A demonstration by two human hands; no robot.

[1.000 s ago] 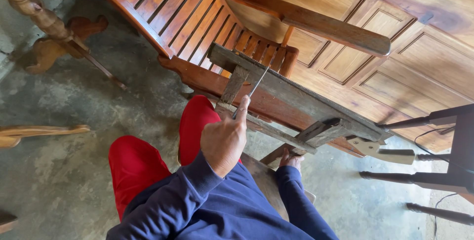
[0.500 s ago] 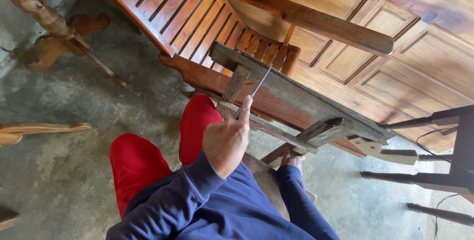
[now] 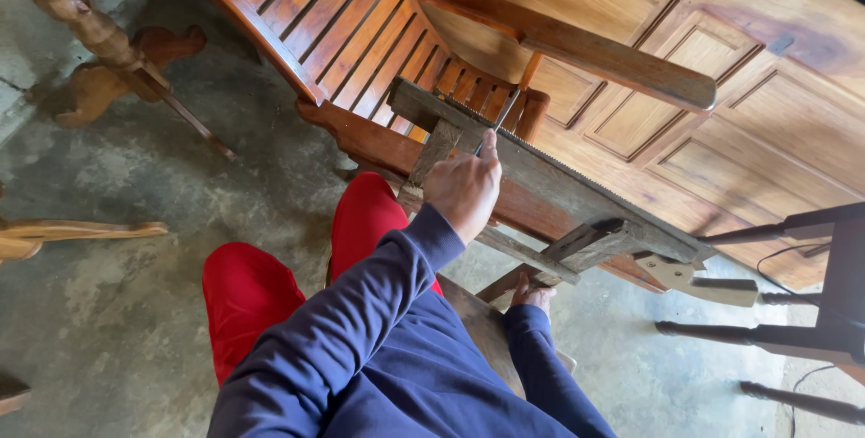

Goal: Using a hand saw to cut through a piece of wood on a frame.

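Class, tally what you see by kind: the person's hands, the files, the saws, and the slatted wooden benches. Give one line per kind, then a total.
Hands: 2, left hand and right hand
Thin file: 1
Wooden frame saw: 1
Slatted bench: 1
Total: 5

Long grey weathered wooden board w/ saw blade clamped along its top (image 3: 559, 181) runs diagonal from upper left to lower right, teeth showing as a fine serrated line on the upper edge. Sits on rough grey wooden cross-pieces (image 3: 577, 244) underneath, just in front of the slatted bench. Thin dark metal file (image 3: 498, 118), slim & straight, lies tilted across the toothed edge nr the board's left end, far tip pointing up-right.
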